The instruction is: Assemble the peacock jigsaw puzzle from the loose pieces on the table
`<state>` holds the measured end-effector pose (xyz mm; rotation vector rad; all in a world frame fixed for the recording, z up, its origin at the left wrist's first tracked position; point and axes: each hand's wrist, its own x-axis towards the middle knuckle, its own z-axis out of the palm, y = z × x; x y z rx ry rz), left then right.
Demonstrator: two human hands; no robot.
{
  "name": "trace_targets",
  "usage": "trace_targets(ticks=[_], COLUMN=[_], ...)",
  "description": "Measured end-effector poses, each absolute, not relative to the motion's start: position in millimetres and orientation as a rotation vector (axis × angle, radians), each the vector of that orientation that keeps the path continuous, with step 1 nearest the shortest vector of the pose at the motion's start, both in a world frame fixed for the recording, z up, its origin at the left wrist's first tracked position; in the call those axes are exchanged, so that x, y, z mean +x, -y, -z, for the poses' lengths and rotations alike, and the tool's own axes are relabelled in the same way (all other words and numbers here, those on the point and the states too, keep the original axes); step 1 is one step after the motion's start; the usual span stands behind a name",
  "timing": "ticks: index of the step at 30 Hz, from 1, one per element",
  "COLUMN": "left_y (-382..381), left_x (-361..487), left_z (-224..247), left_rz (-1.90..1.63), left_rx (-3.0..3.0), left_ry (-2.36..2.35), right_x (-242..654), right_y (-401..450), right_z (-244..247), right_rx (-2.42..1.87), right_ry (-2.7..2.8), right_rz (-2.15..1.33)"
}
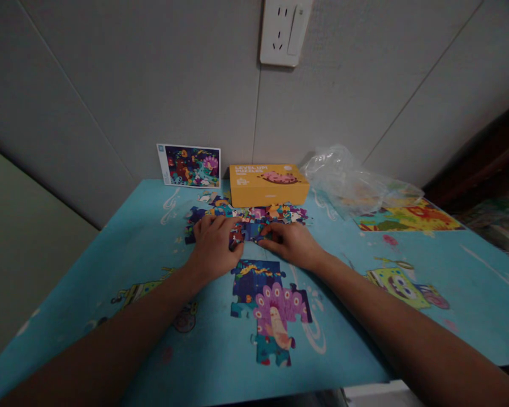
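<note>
Behind the left fingers [214, 223], puzzle pieces [275, 213] are partly hidden. What the right fingers [272, 227] touch is too small to tell. Above them, the wall socket [285, 34] is cut off.

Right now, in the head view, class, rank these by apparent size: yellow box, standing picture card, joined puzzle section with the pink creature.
1. Joined puzzle section, though being nearest may exaggerate it
2. Yellow box
3. Standing picture card

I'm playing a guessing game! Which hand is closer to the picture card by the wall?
Left. The left hand is over the puzzle pieces, in front of the picture card and a bit right. The right hand is farther right, in front of the yellow box.
</note>
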<state>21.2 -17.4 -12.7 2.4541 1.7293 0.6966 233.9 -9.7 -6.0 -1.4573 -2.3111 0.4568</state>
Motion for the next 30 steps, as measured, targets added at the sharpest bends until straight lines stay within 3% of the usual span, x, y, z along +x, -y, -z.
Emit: trace_targets(ticks=[14, 30], left_y=[18.1, 16.2], left_x=[20.8, 19.8], left_z=[12.4, 16.0], left_rz=[-0.648, -0.684], left_rx=[2.462, 2.424], left_ry=[-1.729, -1.599], right_x=[242.4, 239.1], right_y=[1.0, 2.4], right_z=[6.9, 7.0], right_rx=[-1.721, -1.683], right_ry=[1.940, 1.960], right_rz=[-0.259, -0.415])
